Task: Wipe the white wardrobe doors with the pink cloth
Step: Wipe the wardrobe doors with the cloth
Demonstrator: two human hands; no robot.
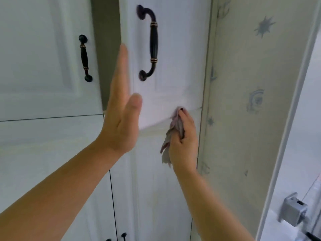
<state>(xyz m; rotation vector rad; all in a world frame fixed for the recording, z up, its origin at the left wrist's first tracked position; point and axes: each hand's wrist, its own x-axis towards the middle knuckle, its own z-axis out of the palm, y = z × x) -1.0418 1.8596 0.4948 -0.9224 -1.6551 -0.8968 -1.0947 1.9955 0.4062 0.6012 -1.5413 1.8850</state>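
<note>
An upper white wardrobe door (177, 49) stands ajar, swung toward me, with a dark curved handle (151, 44). My left hand (121, 108) lies flat with straight fingers against the door's left edge. My right hand (184, 138) grips the crumpled pink cloth (173, 129) and presses it against the door's lower right corner; a tail of cloth hangs below the hand. A second upper door (43, 58) at the left is closed and has its own dark handle (85, 58).
Lower white doors (152, 188) with small dark knobs (123, 235) sit beneath. A wall with pale star-patterned wallpaper (243, 84) stands right beside the wardrobe. At the far right is a white frame and a metal hinge fitting (293, 211).
</note>
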